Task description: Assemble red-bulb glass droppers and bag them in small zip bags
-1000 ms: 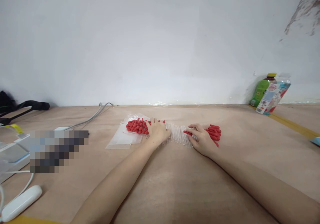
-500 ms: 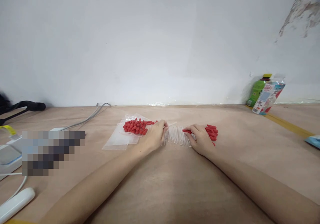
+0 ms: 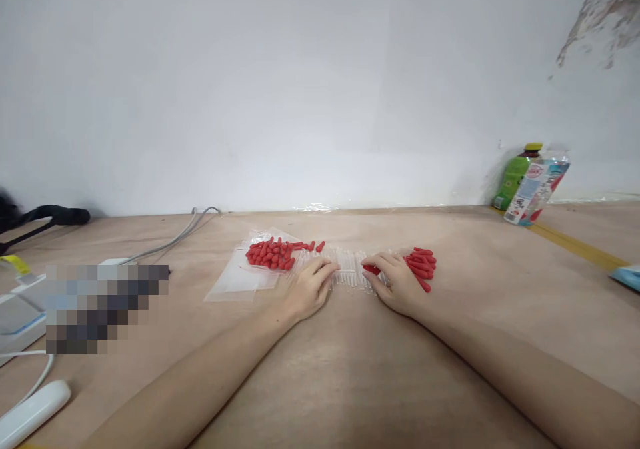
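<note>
A bunch of clear thin tubes (image 3: 345, 262) lies on the brown tabletop between my hands. My left hand (image 3: 307, 287) pinches one clear tube (image 3: 344, 272) at the bunch's near left edge. My right hand (image 3: 395, 279) is closed on a small red cap (image 3: 371, 269) at the bunch's right side. A heap of red caps (image 3: 273, 253) rests on a clear plastic bag (image 3: 237, 277) to the left. A second pile of red-capped pieces (image 3: 421, 262) lies just right of my right hand.
A green bottle (image 3: 515, 174) and a plastic packet (image 3: 535, 190) lean against the white wall at the far right. Grey cables (image 3: 173, 237), a white device (image 3: 33, 410) and a black object (image 3: 47, 217) lie at the left. Yellow tape (image 3: 575, 247) runs along the right.
My left hand drew back from the red cap heap to the near edge of the tubes, holding one clear tube. My right hand stayed in place with its red cap.
</note>
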Available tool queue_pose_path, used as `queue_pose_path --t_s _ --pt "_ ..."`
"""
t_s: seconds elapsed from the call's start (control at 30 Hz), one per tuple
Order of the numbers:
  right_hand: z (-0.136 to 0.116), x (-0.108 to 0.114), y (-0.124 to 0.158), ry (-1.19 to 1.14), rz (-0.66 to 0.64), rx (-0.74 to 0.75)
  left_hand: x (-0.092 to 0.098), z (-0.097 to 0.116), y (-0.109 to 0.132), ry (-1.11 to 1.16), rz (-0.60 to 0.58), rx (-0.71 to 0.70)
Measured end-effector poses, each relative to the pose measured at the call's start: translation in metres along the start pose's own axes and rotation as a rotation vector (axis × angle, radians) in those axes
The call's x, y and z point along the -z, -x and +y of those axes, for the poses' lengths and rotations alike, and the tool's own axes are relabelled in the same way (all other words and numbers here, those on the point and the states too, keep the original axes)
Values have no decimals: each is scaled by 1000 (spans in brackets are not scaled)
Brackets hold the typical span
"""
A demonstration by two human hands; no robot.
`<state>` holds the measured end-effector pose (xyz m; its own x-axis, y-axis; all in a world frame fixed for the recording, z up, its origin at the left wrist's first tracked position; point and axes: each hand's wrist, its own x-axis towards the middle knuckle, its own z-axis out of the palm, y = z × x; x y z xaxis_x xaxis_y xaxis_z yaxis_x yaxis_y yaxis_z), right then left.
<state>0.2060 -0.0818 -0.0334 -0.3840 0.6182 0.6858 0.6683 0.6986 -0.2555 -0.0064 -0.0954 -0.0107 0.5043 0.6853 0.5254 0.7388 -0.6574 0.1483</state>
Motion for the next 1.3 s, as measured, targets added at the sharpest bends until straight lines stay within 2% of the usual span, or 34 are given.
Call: queue_pose_path --t_s 0.23,0.4,0.63,1.0,1.3 --pt "-1 -4 -1 -65 8 24 -2 -1 -1 16 3 -59" --pt "-3 -4 -2 -193 30 33 0 -1 -2 32 -17 -44" --pt "-4 -3 -1 -227 29 35 1 0 -1 42 -30 -22" --pt "-7 -1 -2 -281 -13 76 -6 -10 0 55 66 -179" --pt "-5 -3 -2 -264 -14 108 -5 -13 -2 -39 39 -233"
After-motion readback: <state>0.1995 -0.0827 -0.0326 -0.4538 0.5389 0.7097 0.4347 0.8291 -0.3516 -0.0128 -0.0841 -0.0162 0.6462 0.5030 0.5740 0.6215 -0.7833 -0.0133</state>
